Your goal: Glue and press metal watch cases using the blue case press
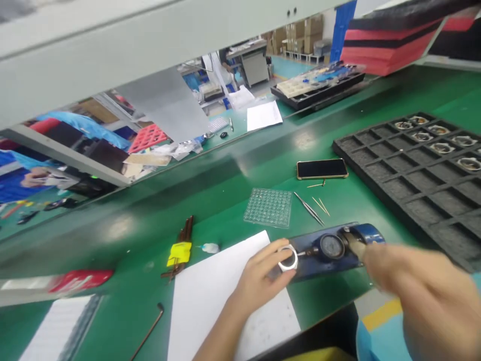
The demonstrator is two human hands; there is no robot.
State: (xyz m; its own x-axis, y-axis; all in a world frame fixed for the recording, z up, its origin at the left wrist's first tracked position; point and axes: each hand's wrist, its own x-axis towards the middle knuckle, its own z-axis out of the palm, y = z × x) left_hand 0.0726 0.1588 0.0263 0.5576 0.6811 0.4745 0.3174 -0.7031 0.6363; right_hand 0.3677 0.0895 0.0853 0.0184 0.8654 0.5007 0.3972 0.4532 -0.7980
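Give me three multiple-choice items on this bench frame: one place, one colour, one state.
1. Where does the phone lie?
A. On the white paper
B. On the green mat, between the clear grid tray and the black compartment tray
C. Inside the black tray

2. What colour is the ring at the left hand?
A. White
B. Red
C. Yellow

3. What state is the phone screen in?
A. Showing a lit image
B. Dark
C. Face down

Answers:
1 B: it rests on the mat just beyond the clear grid tray, left of the black compartment tray.
2 A: the ring pinched in the left fingers against the blue fixture is white.
3 B: the glass faces up and is black.
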